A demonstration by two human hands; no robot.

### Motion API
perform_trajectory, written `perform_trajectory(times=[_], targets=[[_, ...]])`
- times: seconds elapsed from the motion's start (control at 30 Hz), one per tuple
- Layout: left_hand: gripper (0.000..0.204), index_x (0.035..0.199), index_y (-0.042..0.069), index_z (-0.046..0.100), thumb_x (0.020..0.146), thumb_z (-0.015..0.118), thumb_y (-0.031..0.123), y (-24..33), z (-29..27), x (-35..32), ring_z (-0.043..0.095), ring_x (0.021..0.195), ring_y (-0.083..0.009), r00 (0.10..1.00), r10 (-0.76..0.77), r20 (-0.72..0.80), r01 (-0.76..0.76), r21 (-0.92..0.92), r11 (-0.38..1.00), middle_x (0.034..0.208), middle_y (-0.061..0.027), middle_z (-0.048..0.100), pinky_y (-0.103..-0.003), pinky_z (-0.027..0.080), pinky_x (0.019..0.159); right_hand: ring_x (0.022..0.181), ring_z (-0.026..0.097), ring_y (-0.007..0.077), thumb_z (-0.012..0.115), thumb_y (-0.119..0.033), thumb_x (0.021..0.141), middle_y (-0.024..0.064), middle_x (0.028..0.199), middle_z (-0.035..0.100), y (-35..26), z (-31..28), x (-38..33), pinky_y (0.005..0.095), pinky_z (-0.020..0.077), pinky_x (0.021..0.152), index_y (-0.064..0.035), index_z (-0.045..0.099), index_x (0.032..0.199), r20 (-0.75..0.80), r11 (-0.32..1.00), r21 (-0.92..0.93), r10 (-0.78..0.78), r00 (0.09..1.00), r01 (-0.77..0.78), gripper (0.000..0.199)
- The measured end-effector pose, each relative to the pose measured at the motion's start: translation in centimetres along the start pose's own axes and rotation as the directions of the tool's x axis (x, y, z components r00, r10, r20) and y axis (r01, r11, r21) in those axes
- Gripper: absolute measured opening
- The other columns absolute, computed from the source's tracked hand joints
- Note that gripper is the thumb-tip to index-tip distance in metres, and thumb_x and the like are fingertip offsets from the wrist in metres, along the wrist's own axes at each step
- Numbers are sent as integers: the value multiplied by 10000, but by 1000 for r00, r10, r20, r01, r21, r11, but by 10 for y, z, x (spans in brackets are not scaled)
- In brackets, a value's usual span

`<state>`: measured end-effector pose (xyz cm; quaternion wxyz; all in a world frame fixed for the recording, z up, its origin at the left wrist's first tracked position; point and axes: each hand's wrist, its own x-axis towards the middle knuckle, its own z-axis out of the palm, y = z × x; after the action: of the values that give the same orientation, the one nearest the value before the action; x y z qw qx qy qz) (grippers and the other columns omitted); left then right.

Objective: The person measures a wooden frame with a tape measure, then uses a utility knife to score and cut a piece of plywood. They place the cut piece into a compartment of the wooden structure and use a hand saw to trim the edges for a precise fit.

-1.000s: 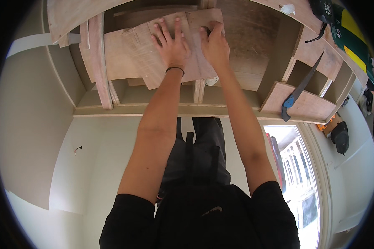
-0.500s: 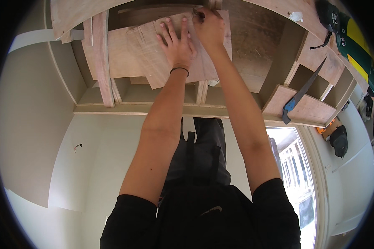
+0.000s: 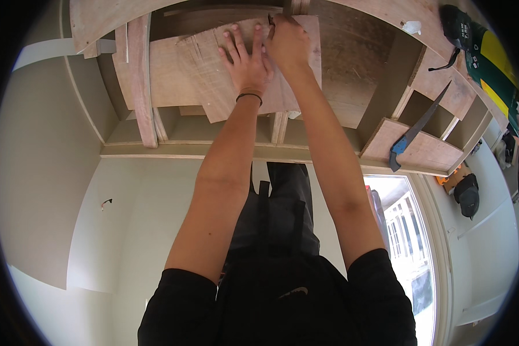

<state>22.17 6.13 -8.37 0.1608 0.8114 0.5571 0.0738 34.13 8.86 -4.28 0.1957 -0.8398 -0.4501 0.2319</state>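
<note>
Plywood lies in a loose sheet (image 3: 213, 75) on the wooden workbench (image 3: 352, 81), in the recessed middle part between the frame pieces, and both hands are on it. The left hand (image 3: 247, 60) presses flat on the sheet with its fingers spread wide, a dark band round the wrist. The right hand (image 3: 287, 41) sits just beside it at the sheet's far edge, fingers curled narrow around something small and dark; what it is cannot be told from here.

Compared with half a second ago, the right hand has moved a little further up toward the far edge, and the left hand has stayed flat in nearly the same spot. A second ago both hands lay side by side lower on the sheet.

A wooden batten (image 3: 141, 81) lies to the left of the sheet. A handsaw (image 3: 416, 128) with a blue handle rests on a board at the right, well apart from the hands.
</note>
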Motion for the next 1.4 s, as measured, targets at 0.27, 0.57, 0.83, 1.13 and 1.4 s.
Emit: perform_trajectory(times=[0.27, 0.57, 0.83, 1.13, 1.4], targets=[[626, 1552, 330, 305, 956, 490, 275, 0, 1, -1, 154, 1500, -419, 1000, -13, -1, 13, 1, 1000, 1641, -201, 135, -645, 121, 1164, 828, 669, 396, 613, -73, 848, 192, 909, 663, 9, -10, -51, 473, 542, 718, 10, 623, 874, 121, 997, 70, 16, 993, -25, 87], [607, 1557, 312, 292, 975, 455, 258, 2, -1, 0, 108, 1504, -429, 1000, -9, 27, 8, 6, 1000, 1642, -203, 115, -637, 80, 1175, 870, 661, 382, 620, -18, 807, 194, 970, 641, 44, -4, -170, 468, 554, 750, 6, 603, 949, 270, 992, 25, 116, 956, -127, 144], [600, 1553, 293, 304, 974, 452, 242, 4, -4, 1, 118, 1496, -448, 1000, -14, 22, 14, -10, 1000, 1634, -215, 138, -641, 91, 1169, 857, 664, 380, 625, -81, 846, 168, 956, 646, 52, -49, -227, 467, 558, 722, -34, 616, 944, 414, 976, -83, 219, 883, -204, 109], [597, 1547, 316, 319, 972, 470, 261, 2, 0, 1, 138, 1497, -435, 1000, 2, -12, -2, 10, 1000, 1636, -194, 159, -630, 104, 1172, 804, 669, 384, 634, -181, 885, 181, 905, 670, 18, -13, -26, 471, 542, 702, -27, 655, 895, -109, 990, 141, 2, 994, 13, 156], [607, 1545, 326, 319, 962, 469, 248, 1, 0, 1, 132, 1503, -424, 1000, -1, -16, 1, -11, 1000, 1640, -191, 151, -636, 98, 1171, 842, 673, 386, 614, -168, 885, 197, 936, 680, 9, 3, 1, 479, 548, 754, -14, 662, 911, -92, 993, 101, -59, 994, 68, 164]])
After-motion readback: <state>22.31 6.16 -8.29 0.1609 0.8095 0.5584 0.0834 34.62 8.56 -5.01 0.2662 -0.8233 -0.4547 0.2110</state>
